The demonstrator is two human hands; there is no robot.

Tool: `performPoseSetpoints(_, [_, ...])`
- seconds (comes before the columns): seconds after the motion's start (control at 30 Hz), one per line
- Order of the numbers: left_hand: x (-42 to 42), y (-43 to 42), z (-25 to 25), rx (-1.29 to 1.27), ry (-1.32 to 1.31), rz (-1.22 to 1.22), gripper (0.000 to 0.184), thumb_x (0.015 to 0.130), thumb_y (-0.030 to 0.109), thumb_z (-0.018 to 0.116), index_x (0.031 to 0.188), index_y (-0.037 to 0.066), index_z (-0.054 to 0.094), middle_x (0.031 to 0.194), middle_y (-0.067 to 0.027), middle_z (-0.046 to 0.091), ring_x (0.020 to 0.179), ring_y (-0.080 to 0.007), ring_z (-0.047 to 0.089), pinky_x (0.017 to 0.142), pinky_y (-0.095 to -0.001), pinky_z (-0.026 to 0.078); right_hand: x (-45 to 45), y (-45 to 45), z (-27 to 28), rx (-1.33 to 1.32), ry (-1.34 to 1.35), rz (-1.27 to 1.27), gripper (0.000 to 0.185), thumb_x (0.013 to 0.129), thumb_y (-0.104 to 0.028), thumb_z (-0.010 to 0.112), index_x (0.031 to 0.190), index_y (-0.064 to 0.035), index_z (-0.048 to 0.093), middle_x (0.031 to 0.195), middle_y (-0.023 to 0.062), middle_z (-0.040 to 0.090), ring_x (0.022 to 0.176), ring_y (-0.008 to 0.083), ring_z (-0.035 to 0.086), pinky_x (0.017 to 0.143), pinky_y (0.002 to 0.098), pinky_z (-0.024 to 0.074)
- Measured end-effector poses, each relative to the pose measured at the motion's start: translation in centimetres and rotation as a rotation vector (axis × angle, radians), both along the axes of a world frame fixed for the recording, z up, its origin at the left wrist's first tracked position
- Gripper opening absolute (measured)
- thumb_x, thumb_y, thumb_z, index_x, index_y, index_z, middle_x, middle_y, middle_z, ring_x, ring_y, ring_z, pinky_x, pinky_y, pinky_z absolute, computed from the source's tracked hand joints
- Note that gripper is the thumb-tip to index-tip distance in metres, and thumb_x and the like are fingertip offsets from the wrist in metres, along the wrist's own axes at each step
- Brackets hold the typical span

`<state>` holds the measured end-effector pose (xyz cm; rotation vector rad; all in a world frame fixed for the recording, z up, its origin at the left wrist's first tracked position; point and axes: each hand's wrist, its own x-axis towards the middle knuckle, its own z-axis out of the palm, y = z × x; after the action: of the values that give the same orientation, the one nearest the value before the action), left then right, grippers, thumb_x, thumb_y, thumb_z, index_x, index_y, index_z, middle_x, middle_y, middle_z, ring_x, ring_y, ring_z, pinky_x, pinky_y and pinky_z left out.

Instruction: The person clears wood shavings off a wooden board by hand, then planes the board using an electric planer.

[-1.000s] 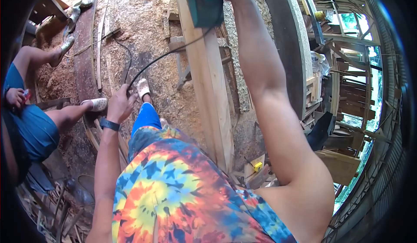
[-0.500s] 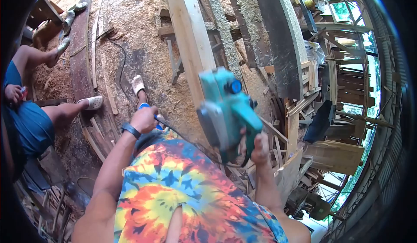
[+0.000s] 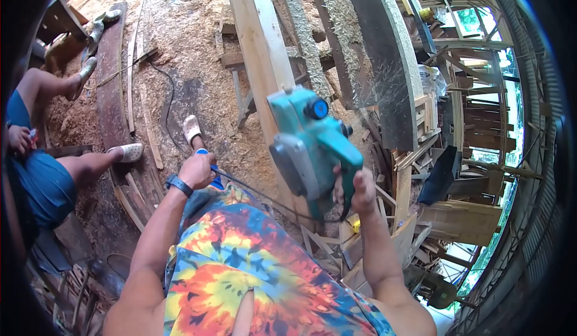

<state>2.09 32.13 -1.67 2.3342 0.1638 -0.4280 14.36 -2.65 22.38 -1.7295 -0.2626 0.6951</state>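
Observation:
My right hand is wrapped around the rear handle of a teal electric planer. The planer rests on a long pale timber beam, its body partly overhanging the beam's right side. Fine shavings spray out to the right of it. My left hand, with a dark band on the wrist, is closed around the black power cord, which runs across my front towards the planer. Something bright blue shows beside those fingers; I cannot make out what it is.
Dark planks covered with shavings lie right of the beam. A wooden trestle supports the beam. At left sits another person in blue clothing. Sawdust covers the floor, where another cable lies. Scrap wood is piled at right.
The view has shifted slightly. The planer has stayed at nearly the same place on the beam, and a spray of shavings now shows beside it. Both hands keep their grip.

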Motion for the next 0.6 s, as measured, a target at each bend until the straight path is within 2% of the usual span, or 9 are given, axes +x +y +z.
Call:
performPoseSetpoints(0.1, [1.8, 2.2, -0.6, 0.002, -0.059, 0.049, 0.021, 0.074, 0.014, 0.062, 0.092, 0.005, 0.067, 0.084, -0.0231, 0.069, 0.086, -0.0426, 0.068, 0.077, -0.0530, 0.053, 5.0, 4.7, 0.4, -0.008, -0.059, 0.041, 0.076, 0.095, -0.069, 0.048, 0.109, 0.0056, 0.054, 0.055, 0.0063, 0.052, 0.043, 0.0129, 0.050, 0.046, 0.0294, 0.0457])
performPoseSetpoints(0.23, [4.1, 4.8, 1.5, 0.009, -0.058, 0.124, 0.018, 0.076, 0.013, 0.062, 0.091, 0.005, 0.068, 0.087, -0.0233, 0.069, 0.088, -0.0417, 0.067, 0.078, -0.0526, 0.052, 12.1, 12.0, 1.1, 0.076, -0.079, 0.058, 0.066, 0.099, -0.061, 0.048, 0.101, 0.0041, 0.057, 0.057, 0.0056, 0.054, 0.044, 0.0122, 0.052, 0.046, 0.0282, 0.0454])
performPoseSetpoints(0.3, [4.9, 6.2, 1.7, 0.009, -0.053, 0.154, 0.017, 0.077, 0.014, 0.064, 0.090, 0.005, 0.068, 0.087, -0.0232, 0.069, 0.087, -0.0421, 0.066, 0.077, -0.0523, 0.053, 16.0, 16.1, 1.3, 0.065, -0.080, 0.118, 0.067, 0.099, -0.063, 0.046, 0.108, 0.0034, 0.055, 0.057, 0.0062, 0.053, 0.042, 0.0130, 0.048, 0.045, 0.0300, 0.0452])
performPoseSetpoints(0.33, [5.0, 6.9, 1.7, -0.018, -0.076, 0.173, 0.019, 0.082, 0.020, 0.068, 0.091, 0.004, 0.067, 0.086, -0.0239, 0.069, 0.085, -0.0431, 0.066, 0.076, -0.0518, 0.052, 17.9, 18.2, 1.5, 0.064, -0.099, 0.125, 0.067, 0.099, -0.063, 0.045, 0.108, 0.0027, 0.055, 0.057, 0.0058, 0.052, 0.043, 0.0133, 0.049, 0.046, 0.0307, 0.0459])
performPoseSetpoints(0.43, [5.4, 8.7, 2.0, -0.051, -0.122, 0.231, 0.024, 0.085, 0.023, 0.070, 0.092, 0.001, 0.066, 0.084, -0.0248, 0.068, 0.084, -0.0439, 0.066, 0.074, -0.0513, 0.051, 23.5, 25.0, 1.8, 0.063, -0.144, 0.142, 0.066, 0.100, -0.064, 0.043, 0.108, 0.0002, 0.056, 0.057, 0.0041, 0.050, 0.044, 0.0144, 0.049, 0.049, 0.0326, 0.0479])
performPoseSetpoints(0.5, [5.5, 9.6, 3.4, -0.110, -0.128, 0.269, 0.025, 0.087, 0.022, 0.069, 0.095, -0.001, 0.064, 0.086, -0.0252, 0.067, 0.085, -0.0436, 0.066, 0.074, -0.0491, 0.051, 29.2, 30.2, 0.6, 0.264, -0.081, 0.111, 0.049, 0.099, -0.057, 0.052, 0.091, -0.0100, 0.063, 0.061, 0.0013, 0.054, 0.046, 0.0138, 0.052, 0.043, 0.0282, 0.0436])
performPoseSetpoints(0.6, [5.6, 11.0, 5.3, -0.090, -0.068, 0.291, 0.025, 0.087, 0.021, 0.069, 0.097, -0.002, 0.063, 0.089, -0.0245, 0.068, 0.087, -0.0425, 0.066, 0.075, -0.0461, 0.051, 34.8, 35.7, -0.4, 0.285, -0.075, 0.063, 0.051, 0.099, -0.058, 0.051, 0.093, -0.0090, 0.063, 0.060, 0.0015, 0.053, 0.046, 0.0139, 0.051, 0.044, 0.0288, 0.0441])
